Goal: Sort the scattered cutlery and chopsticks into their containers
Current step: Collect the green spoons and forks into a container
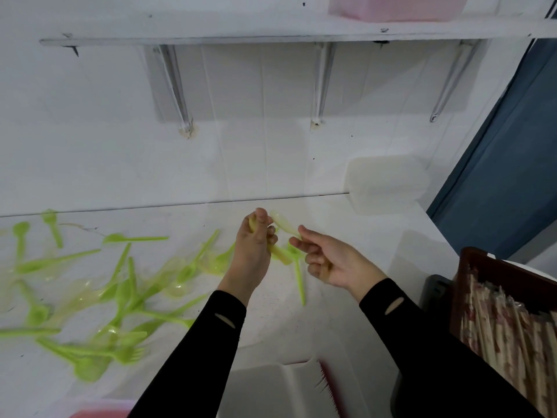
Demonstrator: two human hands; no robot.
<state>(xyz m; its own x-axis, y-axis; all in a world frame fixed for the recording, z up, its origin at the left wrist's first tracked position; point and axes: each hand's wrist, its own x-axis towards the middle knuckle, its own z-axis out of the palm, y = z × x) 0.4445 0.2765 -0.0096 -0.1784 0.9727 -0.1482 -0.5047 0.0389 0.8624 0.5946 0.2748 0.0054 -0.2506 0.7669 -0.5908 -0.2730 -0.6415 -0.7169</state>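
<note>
left hand (254, 245) grips a few pale yellow utensils (280, 255), well left of the brown basket (461, 291) of wrapped chopsticks (506, 327). right hand (328, 260), nearer the basket, pinches a clear spoon (281, 225). green cutlery (120, 285) lies scattered far left of the basket; a white tray (271, 384) sits near its lower left.

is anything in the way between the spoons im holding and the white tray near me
Nothing visible blocks it. The left hand and right hand hold the pale spoons above the table; only one green utensil lies flat between them and the white tray.
</note>
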